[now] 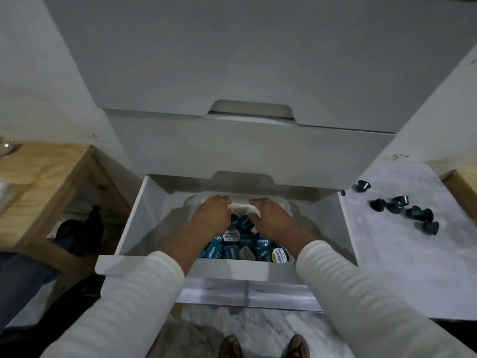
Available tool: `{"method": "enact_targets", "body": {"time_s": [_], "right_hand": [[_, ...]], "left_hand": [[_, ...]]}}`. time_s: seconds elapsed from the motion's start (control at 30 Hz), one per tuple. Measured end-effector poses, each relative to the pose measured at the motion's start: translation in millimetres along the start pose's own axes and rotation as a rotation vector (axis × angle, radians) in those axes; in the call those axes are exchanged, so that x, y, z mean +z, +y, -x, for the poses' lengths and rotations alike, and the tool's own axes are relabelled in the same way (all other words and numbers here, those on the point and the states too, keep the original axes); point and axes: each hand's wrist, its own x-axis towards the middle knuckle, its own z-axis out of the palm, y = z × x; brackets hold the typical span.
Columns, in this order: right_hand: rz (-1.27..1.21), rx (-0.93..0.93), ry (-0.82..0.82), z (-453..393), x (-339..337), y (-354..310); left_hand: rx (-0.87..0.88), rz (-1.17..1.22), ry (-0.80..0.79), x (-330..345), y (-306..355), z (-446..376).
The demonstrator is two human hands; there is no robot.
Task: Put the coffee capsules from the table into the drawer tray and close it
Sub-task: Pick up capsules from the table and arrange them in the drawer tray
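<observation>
A white drawer [134,218] stands pulled open below me. Inside it lies a clear plastic tray [289,206] holding several teal coffee capsules [242,244] with printed lids. My left hand [213,211] and my right hand [271,215] both reach into the drawer over the far half of the tray, fingers curved downward and slightly apart, touching or hovering at the capsules there. I cannot tell whether either hand holds a capsule. Several dark teal capsules [413,211] lie loose on the white marbled table [402,254] to the right of the drawer.
Two closed white drawers [245,148] sit above the open one. A wooden table [44,182] stands at the left with dark items beneath it. Another wooden edge [464,184] shows at far right. My shoes [263,347] are on the marbled floor below.
</observation>
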Motion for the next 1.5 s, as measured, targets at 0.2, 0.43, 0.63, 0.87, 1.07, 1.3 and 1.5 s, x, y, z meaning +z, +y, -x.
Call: {"method": "enact_targets", "body": {"time_s": [0.2, 0.43, 0.63, 0.87, 1.07, 1.3, 1.5], "right_hand": [[0.146, -0.138, 0.233, 33.7, -3.8, -6.8], [0.167, -0.085, 0.413, 69.7, -25.5, 11.8], [0.138, 0.004, 0.606, 97.5, -56.2, 60.9], [0.188, 0.152, 0.721, 126.8, -91.1, 146.4], [0.122, 0.321, 0.609, 134.5, -110.5, 232.5], [0.056, 0.345, 0.513, 115.6, -126.8, 330.9], [0.035, 0.27, 0.404, 83.4, -140.0, 379.1]], "left_hand": [[0.06, -0.056, 0.269, 11.0, 19.9, 35.8], [0.173, -0.081, 0.431, 17.9, 74.6, 60.6], [0.346, -0.058, 0.328, 22.5, 148.2, 56.8], [0.52, -0.063, 0.262, 61.1, 234.4, 34.6], [0.538, -0.079, 0.196, 103.5, 304.6, -1.0], [0.425, -0.034, 0.072, 152.5, 358.9, -51.8], [0.181, 0.071, 0.071, 178.8, 366.4, -100.6]]}}
